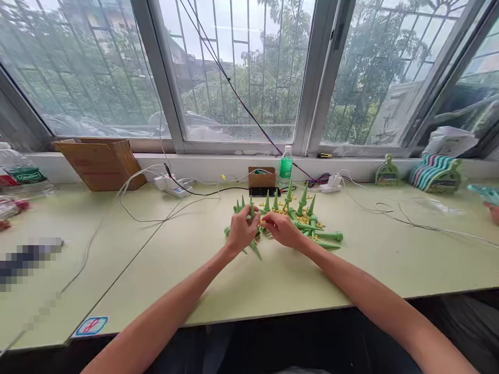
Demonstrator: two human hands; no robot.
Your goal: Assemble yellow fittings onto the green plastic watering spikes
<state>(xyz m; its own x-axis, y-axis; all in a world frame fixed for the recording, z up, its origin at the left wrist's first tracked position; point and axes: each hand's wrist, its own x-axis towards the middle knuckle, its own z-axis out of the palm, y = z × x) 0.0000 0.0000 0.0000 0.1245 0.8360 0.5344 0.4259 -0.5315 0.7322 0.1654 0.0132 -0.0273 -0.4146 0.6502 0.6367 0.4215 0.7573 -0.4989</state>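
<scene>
My left hand [242, 229] is closed around a green plastic spike [252, 209], its pointed tip up. Close beside it, my right hand [284, 229] has its fingers pinched together near the spike, with a bit of yellow at the fingertips, too small to make out fully. Around both hands lie more green plastic spikes [302, 201], several upright and others on their sides. Small yellow plastic pieces [307, 221] are heaped among them, partly hidden behind my right hand.
Behind the pile are a small cardboard box [262, 179], a dark phone-like object [262, 192] and a bottle with green liquid [286, 165]. White cables [144, 220] and a power strip [173, 188] lie left. Green-handled items [434, 175] stand at the far right.
</scene>
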